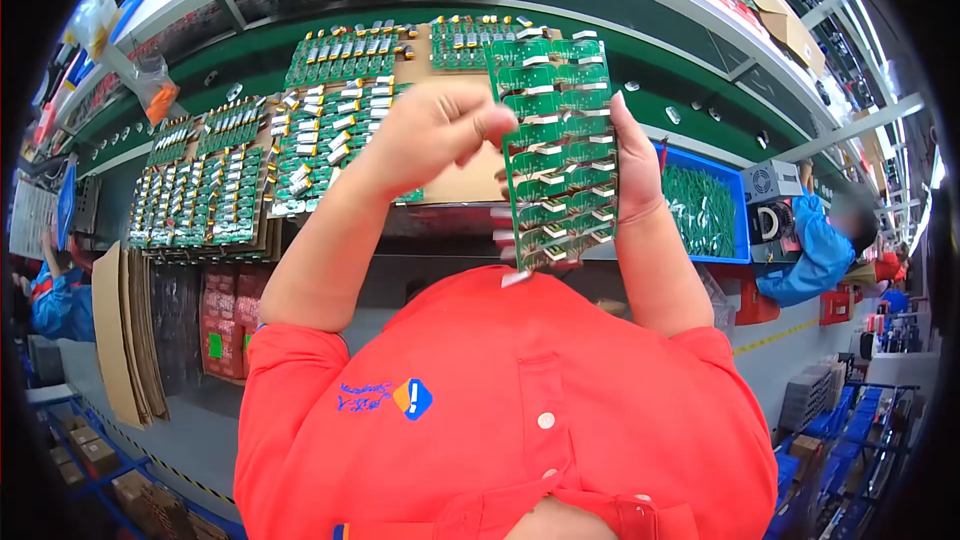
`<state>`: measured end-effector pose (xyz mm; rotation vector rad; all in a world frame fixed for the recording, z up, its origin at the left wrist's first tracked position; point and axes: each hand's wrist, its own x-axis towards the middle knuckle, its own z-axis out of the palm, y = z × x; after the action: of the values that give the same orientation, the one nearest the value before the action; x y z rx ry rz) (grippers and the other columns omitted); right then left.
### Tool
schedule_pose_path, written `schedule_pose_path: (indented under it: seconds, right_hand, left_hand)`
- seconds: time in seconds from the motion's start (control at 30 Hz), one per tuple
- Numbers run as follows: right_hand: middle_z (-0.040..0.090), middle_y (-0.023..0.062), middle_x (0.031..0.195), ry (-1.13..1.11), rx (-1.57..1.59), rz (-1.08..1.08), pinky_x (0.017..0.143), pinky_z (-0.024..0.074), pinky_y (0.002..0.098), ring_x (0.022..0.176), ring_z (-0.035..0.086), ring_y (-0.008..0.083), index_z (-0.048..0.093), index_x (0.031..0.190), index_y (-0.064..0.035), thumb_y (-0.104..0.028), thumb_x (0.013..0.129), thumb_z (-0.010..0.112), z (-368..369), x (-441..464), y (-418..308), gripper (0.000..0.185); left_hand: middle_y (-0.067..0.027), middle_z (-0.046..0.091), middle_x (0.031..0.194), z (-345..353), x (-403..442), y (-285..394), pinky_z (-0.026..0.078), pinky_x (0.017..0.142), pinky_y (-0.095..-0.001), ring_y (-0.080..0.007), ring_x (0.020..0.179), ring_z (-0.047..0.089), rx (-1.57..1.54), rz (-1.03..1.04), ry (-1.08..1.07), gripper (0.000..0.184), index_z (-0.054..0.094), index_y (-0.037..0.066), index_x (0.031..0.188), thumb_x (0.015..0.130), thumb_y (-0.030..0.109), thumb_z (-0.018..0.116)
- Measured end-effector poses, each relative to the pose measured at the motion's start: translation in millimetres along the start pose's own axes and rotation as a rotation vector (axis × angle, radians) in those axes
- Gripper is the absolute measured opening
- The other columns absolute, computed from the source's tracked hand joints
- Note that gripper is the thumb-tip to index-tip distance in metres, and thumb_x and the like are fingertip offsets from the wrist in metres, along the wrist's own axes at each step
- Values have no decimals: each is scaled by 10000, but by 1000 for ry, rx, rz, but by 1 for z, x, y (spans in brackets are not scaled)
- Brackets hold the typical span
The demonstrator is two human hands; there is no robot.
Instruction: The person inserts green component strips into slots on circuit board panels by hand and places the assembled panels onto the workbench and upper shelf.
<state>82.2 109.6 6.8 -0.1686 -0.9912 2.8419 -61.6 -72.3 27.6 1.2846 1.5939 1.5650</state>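
Observation:
A tall green circuit board panel (560, 155) with rows of small white parts is held up in front of my chest. My right hand (638, 165) grips it along the right edge, thumb on the near side and the other fingers hidden behind. My left hand (440, 130) is closed at the panel's upper left edge, thumb and forefinger drawn together. Whatever lies between those fingertips is too small or hidden to make out. Left of my left hand, more green panels (335, 130) carrying silver, yellow-ended parts lie on cardboard.
A blue bin (742, 210) full of green pieces stands at the right. Further panels (195, 190) cover the bench's left side. Cardboard sheets (125, 330) stand below it, next to red packages (228, 310). A shelf runs overhead; a co-worker in blue (815, 250) sits at the right.

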Motion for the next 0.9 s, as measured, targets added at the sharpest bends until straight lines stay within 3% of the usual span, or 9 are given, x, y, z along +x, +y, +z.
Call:
schedule_pose_path:
  seconds: [0.07, 0.23, 0.37, 0.43, 0.47, 0.6, 0.67, 0.83, 0.9]
  right_hand:
    - [567, 190, 1221, -12, 27, -12, 885, 510, 462, 1047, 607, 322, 449, 1302, -20, -413, 986, 361, -2, -4, -3, 512]
    - [585, 190, 1192, -165, 281, 90, 869, 518, 468, 1026, 615, 321, 448, 1298, -18, -385, 979, 390, -6, -11, 4, 490]
    - [563, 201, 1223, -212, 340, 9, 876, 511, 475, 1053, 599, 341, 431, 1314, -18, -414, 977, 382, -20, -22, -15, 522]
    - [541, 209, 1251, -110, 236, -70, 908, 489, 487, 1087, 578, 352, 413, 1329, -17, -432, 979, 359, -38, -31, -33, 546]
    - [559, 173, 1239, -74, 133, -105, 925, 481, 452, 1089, 581, 309, 452, 1304, -20, -432, 987, 333, -44, -36, -42, 533]
    - [575, 160, 1217, 0, 89, -194, 905, 494, 435, 1066, 594, 289, 469, 1290, -31, -415, 994, 327, -73, -56, -81, 505]
    - [557, 183, 1241, -48, 226, -183, 920, 476, 469, 1089, 578, 316, 442, 1313, -22, -429, 989, 333, -100, -67, -91, 532]
    - [588, 146, 1200, -101, 362, -232, 886, 499, 421, 1039, 602, 278, 494, 1273, -32, -411, 986, 359, -153, -101, -112, 493]
    - [601, 143, 1175, 48, 307, -305, 867, 508, 434, 1010, 614, 279, 510, 1255, -37, -408, 982, 376, -176, -125, -133, 480]
  left_hand:
    - [18, 515, 535, 9, -3, -1, 314, 452, -210, -22, 483, 436, 20, -55, -140, 280, 602, 27, 724, 920, 227, 589]
    - [-2, 531, 562, 35, 4, -14, 285, 388, -179, -45, 431, 455, -616, -5, -238, 286, 611, 26, 812, 948, 269, 550]
    - [13, 507, 570, 54, 23, -15, 313, 421, -192, -42, 467, 457, -551, 10, -201, 300, 599, 31, 788, 945, 283, 558]
    - [19, 504, 575, 66, 29, -13, 338, 455, -204, -40, 498, 456, -405, -29, -228, 293, 600, 34, 774, 941, 273, 567]
    - [23, 508, 580, 76, 28, -9, 348, 473, -212, -39, 511, 450, -247, -101, -210, 279, 606, 37, 763, 936, 253, 575]
    - [23, 522, 591, 123, 45, -15, 353, 475, -212, -39, 508, 450, -89, -142, -383, 259, 612, 41, 770, 934, 239, 577]
    - [21, 526, 596, 146, 59, -29, 358, 478, -217, -43, 510, 452, -452, -185, -464, 253, 610, 46, 785, 942, 239, 564]
    - [18, 520, 601, 208, 100, -43, 344, 476, -209, -40, 499, 429, -627, -154, -590, 279, 588, 41, 798, 968, 248, 512]
    - [16, 515, 601, 236, 119, -51, 329, 474, -194, -36, 491, 411, -743, -61, -611, 298, 570, 31, 817, 981, 264, 483]
